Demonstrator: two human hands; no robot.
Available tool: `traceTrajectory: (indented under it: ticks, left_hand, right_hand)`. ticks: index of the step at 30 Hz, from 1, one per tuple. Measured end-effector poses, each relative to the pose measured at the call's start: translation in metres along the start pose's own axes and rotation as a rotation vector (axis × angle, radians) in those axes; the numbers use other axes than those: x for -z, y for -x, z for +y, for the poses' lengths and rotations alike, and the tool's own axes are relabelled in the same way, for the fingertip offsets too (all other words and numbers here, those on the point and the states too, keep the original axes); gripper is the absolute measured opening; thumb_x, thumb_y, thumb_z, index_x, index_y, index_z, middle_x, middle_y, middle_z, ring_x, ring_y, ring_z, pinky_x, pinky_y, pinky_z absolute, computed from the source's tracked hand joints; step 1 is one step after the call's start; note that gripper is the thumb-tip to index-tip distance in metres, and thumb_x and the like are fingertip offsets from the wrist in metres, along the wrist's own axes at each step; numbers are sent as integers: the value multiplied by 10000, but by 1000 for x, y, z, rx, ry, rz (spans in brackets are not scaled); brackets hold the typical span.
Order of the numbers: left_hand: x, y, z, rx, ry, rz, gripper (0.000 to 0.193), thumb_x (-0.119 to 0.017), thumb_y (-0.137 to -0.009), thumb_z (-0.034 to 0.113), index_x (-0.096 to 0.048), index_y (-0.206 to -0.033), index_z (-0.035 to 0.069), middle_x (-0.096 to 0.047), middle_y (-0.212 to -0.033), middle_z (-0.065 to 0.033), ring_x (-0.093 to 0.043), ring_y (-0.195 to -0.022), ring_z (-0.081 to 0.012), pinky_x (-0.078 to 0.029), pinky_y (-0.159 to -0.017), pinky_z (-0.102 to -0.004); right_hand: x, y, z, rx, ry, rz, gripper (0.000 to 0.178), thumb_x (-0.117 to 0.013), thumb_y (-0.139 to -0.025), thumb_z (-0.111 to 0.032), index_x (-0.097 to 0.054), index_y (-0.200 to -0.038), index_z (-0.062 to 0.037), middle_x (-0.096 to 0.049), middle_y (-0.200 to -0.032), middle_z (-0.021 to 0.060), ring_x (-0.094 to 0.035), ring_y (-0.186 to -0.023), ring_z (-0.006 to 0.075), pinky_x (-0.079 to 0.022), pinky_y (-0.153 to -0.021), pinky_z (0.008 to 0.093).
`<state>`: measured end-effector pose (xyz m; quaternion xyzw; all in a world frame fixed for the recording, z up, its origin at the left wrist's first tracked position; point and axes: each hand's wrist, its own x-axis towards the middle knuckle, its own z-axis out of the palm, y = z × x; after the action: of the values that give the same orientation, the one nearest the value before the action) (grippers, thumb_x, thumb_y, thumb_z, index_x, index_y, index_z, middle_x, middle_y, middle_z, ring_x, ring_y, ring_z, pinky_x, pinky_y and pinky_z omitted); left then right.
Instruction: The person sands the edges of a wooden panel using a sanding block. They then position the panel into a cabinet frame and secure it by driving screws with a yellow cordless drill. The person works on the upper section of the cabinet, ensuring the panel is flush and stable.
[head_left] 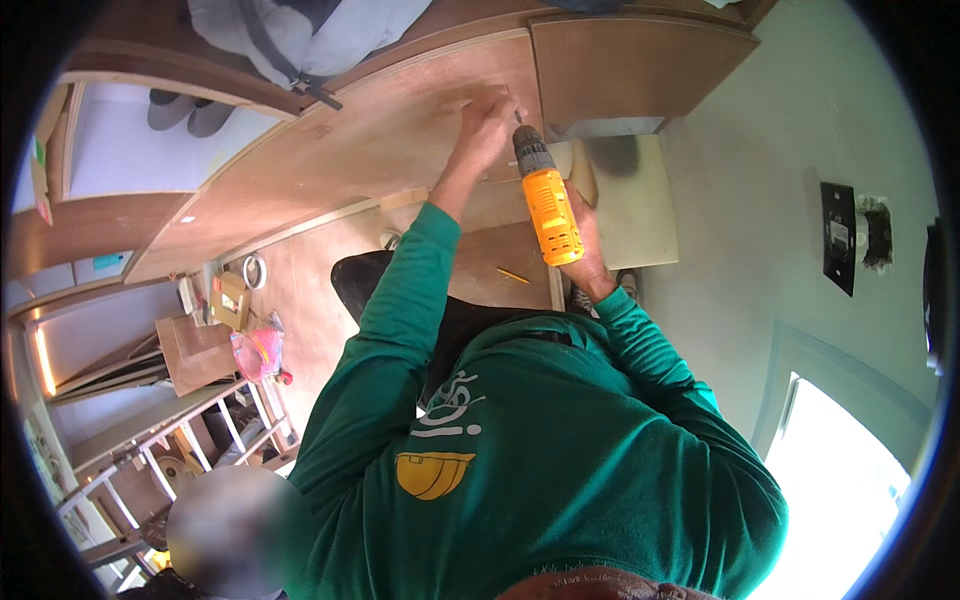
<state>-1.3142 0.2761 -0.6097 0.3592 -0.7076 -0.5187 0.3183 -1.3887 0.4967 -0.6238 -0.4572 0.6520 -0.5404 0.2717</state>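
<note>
My right hand (588,245) grips a yellow cordless drill (552,215) with a grey chuck. Its thin bit (518,118) points away from me, toward the edge of a brown wooden panel (370,140). Beside the bit's tip, my left hand (484,132) has its fingers pinched together against the panel. Whatever they hold, if anything, is too small to make out. Right of the panel's edge is another brown wooden board (640,65).
A yellow pencil (513,275) lies on the wood below the drill. Grey shoes (190,112) sit in a cubby at the left. Farther left are a cardboard box (230,300), a pink bag (258,350), a ladder (190,440) and another person (230,530). An open wall socket (840,237) is at the right.
</note>
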Motion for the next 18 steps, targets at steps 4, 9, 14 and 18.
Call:
traceTrajectory:
  ticks: [4, 9, 14, 18]
  left_hand:
    - [2, 1, 1, -22, -37, -55, 285, -562, -1021, 215, -681, -882, -3, -691, -910, -58, -629, -872, -170, -498, -882, -344]
    - [13, 12, -10, -115, -163, -12, 220, -556, -970, 145, -646, -835, -3, -646, -841, -92, -625, -862, -170, -503, -850, -357]
    - [14, 32, -12, -30, -103, 58, 299, -599, -997, 247, -682, -888, -18, -674, -911, -96, -638, -945, -189, -499, -892, -356]
    - [10, 27, -5, 109, -11, 3, 299, -584, -1019, 264, -699, -914, 9, -690, -944, -63, -633, -955, -173, -494, -908, -339]
  right_hand:
    - [-16, 6, 35, -201, -316, 25, 293, -714, -876, -81, -594, -1141, -46, -692, -923, 132, -700, -823, 291, -548, -721, 384]
    - [-12, 11, -4, -35, -75, -33, 224, -669, -906, -29, -602, -1119, -42, -688, -904, 90, -682, -810, 199, -540, -699, 339]
    - [-10, 18, -3, 6, -139, -64, 216, -669, -930, -67, -601, -1133, -39, -669, -896, 31, -672, -784, 182, -548, -697, 319]
    - [-4, 14, 7, 119, 45, -92, 331, -698, -866, -21, -572, -1172, -12, -673, -912, 116, -667, -808, 249, -537, -705, 362]
